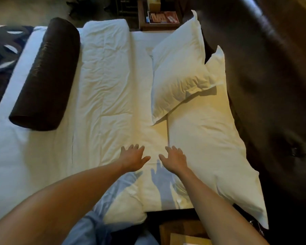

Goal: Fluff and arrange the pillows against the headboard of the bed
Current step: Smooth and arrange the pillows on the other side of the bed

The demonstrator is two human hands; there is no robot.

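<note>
in the head view, the left hand (133, 159) and the right hand (174, 160) both reach out with fingers spread, palms down, holding nothing; they hover over or rest on the white bedding, and which cannot be told. the right hand sits at the near edge of a large white pillow (210, 147) that lies flat along the dark brown padded leather headboard (272, 76). a second, plumper white pillow (178, 78) lies tilted on top of the first one's far end, its corner touching the headboard. a long white pillow or folded duvet (104, 76) lies further from the headboard, and beyond it a dark brown cylindrical bolster (44, 75) rests on the white sheet (9, 147). a wooden bedside table (159, 16) stands past the bed.

by the look of it, the task is partway: two pillows are at the headboard but flat and uneven, not propped upright. squaring them, and placing the long piece and bolster, seems left to do.
</note>
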